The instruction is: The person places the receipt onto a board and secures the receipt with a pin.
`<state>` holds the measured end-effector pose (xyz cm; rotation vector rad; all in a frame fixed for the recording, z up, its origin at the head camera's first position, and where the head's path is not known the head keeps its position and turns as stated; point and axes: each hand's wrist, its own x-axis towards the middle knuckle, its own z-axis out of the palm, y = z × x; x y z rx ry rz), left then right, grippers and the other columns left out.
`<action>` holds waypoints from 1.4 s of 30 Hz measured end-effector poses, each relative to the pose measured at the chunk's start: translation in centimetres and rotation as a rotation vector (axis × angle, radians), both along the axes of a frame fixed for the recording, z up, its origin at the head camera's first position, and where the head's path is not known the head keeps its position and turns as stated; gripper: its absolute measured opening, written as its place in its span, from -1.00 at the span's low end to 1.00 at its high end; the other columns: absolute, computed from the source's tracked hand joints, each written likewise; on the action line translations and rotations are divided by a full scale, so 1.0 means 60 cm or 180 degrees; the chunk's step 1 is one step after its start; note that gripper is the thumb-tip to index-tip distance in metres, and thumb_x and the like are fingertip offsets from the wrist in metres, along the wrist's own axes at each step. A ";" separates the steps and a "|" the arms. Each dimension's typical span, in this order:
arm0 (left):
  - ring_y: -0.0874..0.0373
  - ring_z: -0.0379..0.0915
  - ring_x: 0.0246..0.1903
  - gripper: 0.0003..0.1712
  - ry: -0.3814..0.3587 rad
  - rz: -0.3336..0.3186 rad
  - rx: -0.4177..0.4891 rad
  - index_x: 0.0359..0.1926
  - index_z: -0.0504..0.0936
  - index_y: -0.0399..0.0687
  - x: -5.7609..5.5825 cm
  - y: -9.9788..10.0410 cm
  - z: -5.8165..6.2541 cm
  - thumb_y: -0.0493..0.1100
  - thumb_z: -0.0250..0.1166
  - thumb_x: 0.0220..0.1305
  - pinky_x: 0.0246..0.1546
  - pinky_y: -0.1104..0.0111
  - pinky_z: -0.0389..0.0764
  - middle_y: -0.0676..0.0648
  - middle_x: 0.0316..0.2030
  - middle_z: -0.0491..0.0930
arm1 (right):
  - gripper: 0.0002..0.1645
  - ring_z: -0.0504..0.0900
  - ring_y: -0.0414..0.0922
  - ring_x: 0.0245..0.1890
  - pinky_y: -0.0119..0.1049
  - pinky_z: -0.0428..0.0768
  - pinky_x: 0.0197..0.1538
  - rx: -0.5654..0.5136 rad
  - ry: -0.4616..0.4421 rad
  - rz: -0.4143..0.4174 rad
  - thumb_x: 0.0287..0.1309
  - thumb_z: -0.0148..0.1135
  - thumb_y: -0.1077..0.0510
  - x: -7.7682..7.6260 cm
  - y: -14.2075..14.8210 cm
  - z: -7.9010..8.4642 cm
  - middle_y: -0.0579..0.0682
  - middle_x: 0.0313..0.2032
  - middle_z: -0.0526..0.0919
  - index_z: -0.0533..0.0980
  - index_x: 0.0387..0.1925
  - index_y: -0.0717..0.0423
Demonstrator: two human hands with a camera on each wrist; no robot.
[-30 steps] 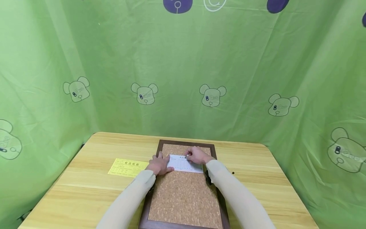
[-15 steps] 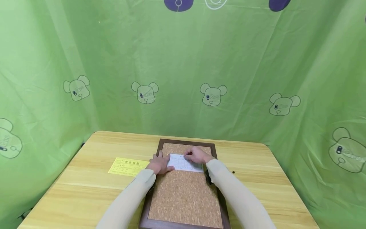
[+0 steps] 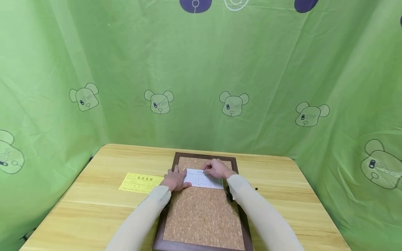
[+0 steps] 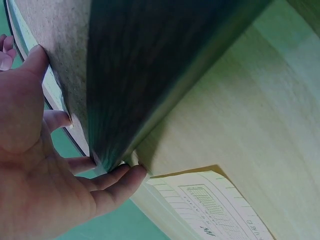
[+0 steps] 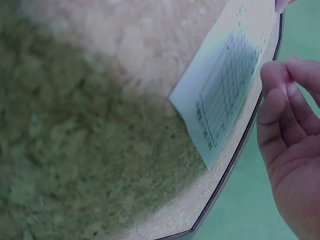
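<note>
A white printed form (image 3: 198,178) lies across the upper part of a cork board (image 3: 202,216) with a dark wooden frame. My left hand (image 3: 175,180) rests spread over the board's left edge, thumb and index finger on the form's left end. In the left wrist view its other fingers (image 4: 117,187) reach the frame's outer side. My right hand (image 3: 217,169) is at the form's top edge, thumb and index fingertips pinched together. In the right wrist view these fingertips (image 5: 282,80) meet; what they pinch is hidden, and I cannot tell its kind.
A yellow printed receipt (image 3: 139,182) lies on the wooden table (image 3: 91,212) left of the board, partly behind the left arm. Right of the board is a small dark round thing (image 3: 256,189). A green curtain (image 3: 194,132) with bear prints hangs behind the table.
The right hand's fingers shift very slightly at the form's top edge. The left hand, form and board stay in place; the head view tilts a little.
</note>
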<state>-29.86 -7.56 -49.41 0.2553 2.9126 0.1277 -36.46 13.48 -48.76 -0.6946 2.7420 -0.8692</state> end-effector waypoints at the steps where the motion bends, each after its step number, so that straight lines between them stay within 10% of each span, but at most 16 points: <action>1: -0.34 0.14 0.21 -0.14 0.0005 0.0000 0.0002 0.42 0.19 0.09 0.000 0.000 0.000 0.37 0.08 0.22 0.04 -0.10 0.38 -0.34 0.38 0.00 | -0.88 0.51 -0.21 -0.52 -0.36 0.50 -0.43 -0.0003 0.0015 0.0012 0.17 0.21 0.31 0.000 0.000 0.000 -0.10 -0.49 0.60 0.65 -0.33 0.11; 23: -0.33 0.15 0.19 -0.15 -0.0001 0.0007 0.0038 0.41 0.22 0.06 0.002 -0.001 0.007 0.35 0.10 0.22 0.04 -0.10 0.37 -0.34 0.36 0.02 | -0.88 0.57 -0.18 -0.57 -0.36 0.56 -0.43 -0.0236 -0.0372 0.0013 0.11 0.27 0.33 -0.006 -0.007 -0.014 -0.05 -0.54 0.61 0.62 -0.27 0.23; 42: -0.33 0.17 0.18 -0.15 0.0030 -0.0012 0.0035 0.41 0.21 0.07 0.002 -0.002 0.004 0.36 0.11 0.21 0.02 -0.09 0.39 -0.35 0.36 0.03 | -0.90 0.51 -0.22 -0.51 -0.36 0.50 -0.40 -0.0105 -0.0107 -0.0058 0.21 0.15 0.30 -0.008 -0.013 -0.015 -0.08 -0.52 0.57 0.59 -0.31 0.19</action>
